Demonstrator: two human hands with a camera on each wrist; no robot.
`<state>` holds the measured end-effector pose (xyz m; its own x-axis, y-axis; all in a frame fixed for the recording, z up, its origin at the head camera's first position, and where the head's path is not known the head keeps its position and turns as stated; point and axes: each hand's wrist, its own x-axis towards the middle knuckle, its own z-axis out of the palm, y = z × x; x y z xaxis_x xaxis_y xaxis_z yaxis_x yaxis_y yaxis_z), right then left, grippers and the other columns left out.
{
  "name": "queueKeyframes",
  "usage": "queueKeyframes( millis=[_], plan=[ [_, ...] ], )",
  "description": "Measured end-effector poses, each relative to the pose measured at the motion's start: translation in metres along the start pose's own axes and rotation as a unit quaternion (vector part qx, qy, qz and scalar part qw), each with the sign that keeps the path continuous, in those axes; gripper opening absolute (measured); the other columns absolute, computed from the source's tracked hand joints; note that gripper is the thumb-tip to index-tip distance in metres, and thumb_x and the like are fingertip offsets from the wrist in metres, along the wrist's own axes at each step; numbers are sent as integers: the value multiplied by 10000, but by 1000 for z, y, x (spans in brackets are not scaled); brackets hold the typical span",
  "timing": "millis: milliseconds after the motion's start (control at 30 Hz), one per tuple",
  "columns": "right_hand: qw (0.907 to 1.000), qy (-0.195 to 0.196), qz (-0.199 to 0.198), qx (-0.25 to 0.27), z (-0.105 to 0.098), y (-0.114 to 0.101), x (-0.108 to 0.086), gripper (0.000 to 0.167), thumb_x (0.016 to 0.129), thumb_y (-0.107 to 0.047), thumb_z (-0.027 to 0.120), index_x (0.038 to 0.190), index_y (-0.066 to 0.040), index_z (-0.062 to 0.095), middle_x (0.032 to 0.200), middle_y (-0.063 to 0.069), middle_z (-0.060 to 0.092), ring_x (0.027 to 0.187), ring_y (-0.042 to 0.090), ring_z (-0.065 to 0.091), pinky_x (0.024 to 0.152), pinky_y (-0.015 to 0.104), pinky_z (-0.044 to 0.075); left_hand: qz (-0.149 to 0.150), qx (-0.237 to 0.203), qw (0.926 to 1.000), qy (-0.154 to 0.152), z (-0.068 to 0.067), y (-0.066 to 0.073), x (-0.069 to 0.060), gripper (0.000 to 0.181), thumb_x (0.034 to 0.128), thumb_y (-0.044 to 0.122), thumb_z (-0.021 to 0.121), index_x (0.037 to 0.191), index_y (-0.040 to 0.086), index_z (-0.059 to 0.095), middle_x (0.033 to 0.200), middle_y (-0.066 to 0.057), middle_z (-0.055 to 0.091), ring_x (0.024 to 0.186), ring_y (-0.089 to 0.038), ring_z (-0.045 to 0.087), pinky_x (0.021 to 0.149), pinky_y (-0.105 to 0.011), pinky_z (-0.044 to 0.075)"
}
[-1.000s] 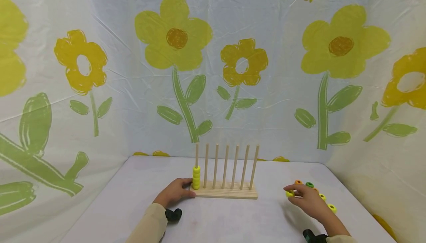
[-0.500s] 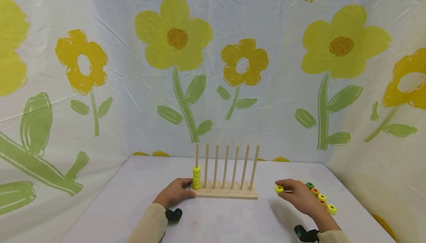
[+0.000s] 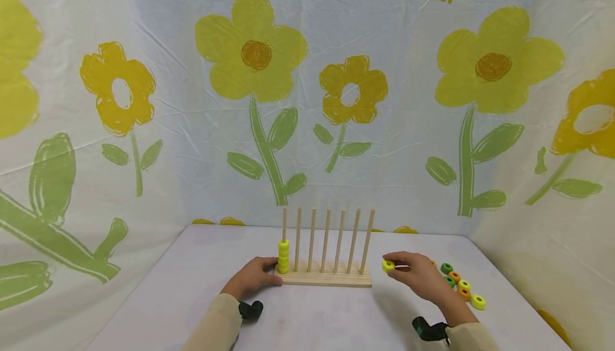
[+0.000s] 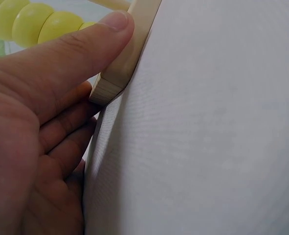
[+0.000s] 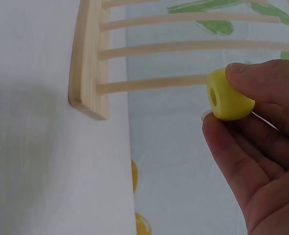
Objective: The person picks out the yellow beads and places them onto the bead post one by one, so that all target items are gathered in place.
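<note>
A wooden peg rack (image 3: 331, 280) with several upright pegs stands on the table. Yellow beads (image 3: 283, 257) are stacked on its leftmost peg; the other pegs are bare. My left hand (image 3: 251, 278) grips the left end of the base, and in the left wrist view its thumb (image 4: 116, 22) lies along the front edge. To the right of the rack, my right hand (image 3: 423, 279) holds up a yellow bead (image 5: 232, 98), pinched between thumb and fingertip. The bead's hole faces sideways in the right wrist view. A gap separates this bead from the rack.
Loose beads lie on the right side of the table, among them a green one (image 3: 447, 268), an orange one (image 3: 463, 294) and a yellow one (image 3: 478, 302). Behind the table (image 3: 216, 249) hangs a flower-printed cloth (image 3: 403, 126).
My right hand has moved left from the loose beads toward the rack, carrying the yellow bead. More of the loose beads show now. My left hand and the rack have stayed put.
</note>
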<state>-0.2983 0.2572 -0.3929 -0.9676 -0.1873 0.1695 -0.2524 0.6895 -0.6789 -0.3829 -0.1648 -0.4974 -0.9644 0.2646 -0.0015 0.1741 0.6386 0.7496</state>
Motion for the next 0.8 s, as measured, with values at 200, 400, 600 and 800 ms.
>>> queueKeyframes(
  millis=[200, 400, 600, 800],
  plan=[
    [9986, -115, -522, 44, -1, -9, 5, 310, 882, -123, 695, 1189, -87, 662, 1200, 106, 668, 1063, 263, 660, 854, 330, 578, -27, -12, 10000, 7, 0, 0, 0, 814, 691, 509, 823, 1372, 147, 562, 1435, -120, 522, 1379, -391, 398, 1102, -615, 311],
    [9954, -129, -949, 56, 1, -17, 10, 252, 891, -134, 690, 1143, -127, 685, 1200, 94, 665, 1063, 268, 655, 842, 313, 581, -20, 18, 10000, -10, -1, 2, -1, 810, 701, 505, 817, 1376, 141, 558, 1432, -114, 526, 1378, -381, 403, 1105, -612, 311],
    [9924, -221, -1201, 162, 3, -25, 15, 242, 891, -127, 688, 1133, -115, 698, 1201, 97, 664, 1069, 277, 657, 845, 306, 581, 13, -10, 10000, -33, 0, 4, -2, 799, 712, 471, 823, 1377, 119, 554, 1433, -130, 522, 1376, -388, 403, 1105, -608, 313],
    [9911, -277, -1272, 285, 5, -34, 21, 238, 891, -161, 696, 1129, -149, 696, 1200, 91, 664, 1062, 259, 658, 850, 293, 578, 12, -23, 10000, -37, 1, 4, -1, 798, 716, 458, 825, 1379, 110, 549, 1434, -143, 518, 1373, -397, 401, 1105, -611, 310]
  ],
)
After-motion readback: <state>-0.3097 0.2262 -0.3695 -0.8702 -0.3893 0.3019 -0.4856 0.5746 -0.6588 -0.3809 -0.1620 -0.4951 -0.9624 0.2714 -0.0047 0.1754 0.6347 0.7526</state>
